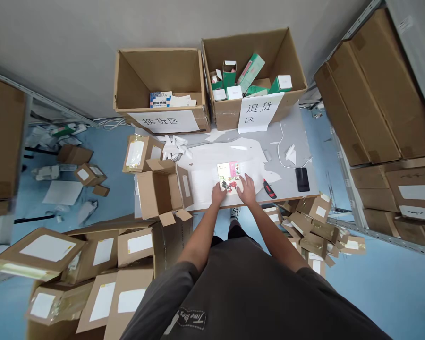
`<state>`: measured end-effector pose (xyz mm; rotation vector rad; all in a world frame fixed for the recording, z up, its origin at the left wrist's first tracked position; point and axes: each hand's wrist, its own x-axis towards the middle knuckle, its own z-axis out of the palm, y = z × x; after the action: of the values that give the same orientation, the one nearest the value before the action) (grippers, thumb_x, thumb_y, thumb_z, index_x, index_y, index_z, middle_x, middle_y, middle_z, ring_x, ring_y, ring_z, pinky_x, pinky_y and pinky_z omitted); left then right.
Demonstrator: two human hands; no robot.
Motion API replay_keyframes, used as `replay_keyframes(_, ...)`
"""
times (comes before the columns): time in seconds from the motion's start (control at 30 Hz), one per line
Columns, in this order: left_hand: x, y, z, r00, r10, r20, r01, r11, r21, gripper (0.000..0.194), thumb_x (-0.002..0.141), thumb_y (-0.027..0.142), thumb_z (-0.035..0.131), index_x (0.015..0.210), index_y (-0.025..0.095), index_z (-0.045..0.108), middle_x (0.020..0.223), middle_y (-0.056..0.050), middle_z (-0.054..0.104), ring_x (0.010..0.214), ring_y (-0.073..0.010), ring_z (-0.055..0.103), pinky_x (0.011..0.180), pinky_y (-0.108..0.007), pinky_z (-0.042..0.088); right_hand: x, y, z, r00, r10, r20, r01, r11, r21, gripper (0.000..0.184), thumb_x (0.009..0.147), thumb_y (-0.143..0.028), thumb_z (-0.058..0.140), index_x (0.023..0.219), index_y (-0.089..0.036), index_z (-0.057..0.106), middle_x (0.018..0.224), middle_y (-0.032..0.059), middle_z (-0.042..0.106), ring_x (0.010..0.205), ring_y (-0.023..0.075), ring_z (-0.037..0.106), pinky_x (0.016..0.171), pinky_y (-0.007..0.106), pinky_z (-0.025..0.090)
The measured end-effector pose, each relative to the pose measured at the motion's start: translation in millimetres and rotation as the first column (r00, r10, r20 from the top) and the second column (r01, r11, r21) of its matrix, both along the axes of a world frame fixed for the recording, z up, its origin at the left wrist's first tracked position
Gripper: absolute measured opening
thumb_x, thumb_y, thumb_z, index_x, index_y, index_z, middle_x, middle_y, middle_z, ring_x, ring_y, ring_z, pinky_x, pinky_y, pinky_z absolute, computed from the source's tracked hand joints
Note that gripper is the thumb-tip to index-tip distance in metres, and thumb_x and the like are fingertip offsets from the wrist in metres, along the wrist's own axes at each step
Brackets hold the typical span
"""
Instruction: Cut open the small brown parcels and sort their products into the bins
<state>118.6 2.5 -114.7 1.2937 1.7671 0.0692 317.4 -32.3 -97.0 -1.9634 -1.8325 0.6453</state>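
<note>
A small cream-and-pink book, its cover printed with green lettering and red pictures, lies on the white-covered part of the table in front of me. My left hand has its fingers closed on the lower left corner. At the lower right edge, my right hand grips the same book, thumb on the cover. Just right of that hand is a red and black box cutter. An open cardboard box stands left of my hands, flaps up, beside a closed taped carton.
Behind stand two big labelled boxes: the left box holds books, the right box green-and-white packages. A phone lies at the table's right. Parcels fill a large carton at lower left; empty cartons heap at right below the table.
</note>
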Motion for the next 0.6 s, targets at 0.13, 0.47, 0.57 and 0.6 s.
replay_keyframes(0.13,0,-4,6.5,0.999,-0.019,-0.041,0.019,1.0,-0.01,0.058,0.091,0.032,0.075,0.144,0.019,0.054,0.139,-0.018,0.065,0.126,-0.0306,0.063,0.1,-0.035,0.046,-25,7,-17.0,0.978,0.165,0.128,-0.121,0.947,-0.297,0.076,0.103,-0.05,0.055,0.172,-0.022,0.037,0.183,0.0145,0.017,0.169,0.0421,0.012,0.129,0.06,0.029)
replay_keyframes(0.47,19,1,-31.9,0.963,0.259,0.072,-0.263,0.963,0.056,0.045,0.087,0.032,0.077,0.127,0.019,0.061,0.119,-0.013,0.07,0.118,-0.03,0.064,0.1,-0.038,0.048,-19,-9,-69.7,0.953,0.211,0.216,-0.142,0.945,-0.296,0.075,0.108,-0.054,0.045,0.173,-0.018,0.035,0.184,0.0185,0.007,0.168,0.0453,0.007,0.128,0.064,0.025)
replay_keyframes(0.57,18,3,-39.3,0.915,0.317,0.251,-0.333,0.943,0.023,0.04,0.086,0.02,0.071,0.125,0.021,0.06,0.113,-0.008,0.071,0.106,-0.024,0.067,0.097,-0.036,0.05,-15,-7,-68.8,0.962,0.202,0.184,-0.139,0.941,-0.308,0.075,0.107,-0.056,0.047,0.172,-0.02,0.037,0.184,0.0169,0.009,0.169,0.0433,0.009,0.128,0.063,0.027)
replay_keyframes(0.6,17,3,-39.3,0.886,0.333,0.324,-0.356,0.935,0.011,0.043,0.085,0.017,0.07,0.126,0.021,0.059,0.115,-0.007,0.071,0.106,-0.0229,0.068,0.098,-0.036,0.051,-13,-5,-66.4,0.966,0.198,0.165,-0.138,0.939,-0.314,0.076,0.107,-0.057,0.049,0.172,-0.02,0.037,0.184,0.016,0.011,0.169,0.0425,0.011,0.129,0.062,0.028)
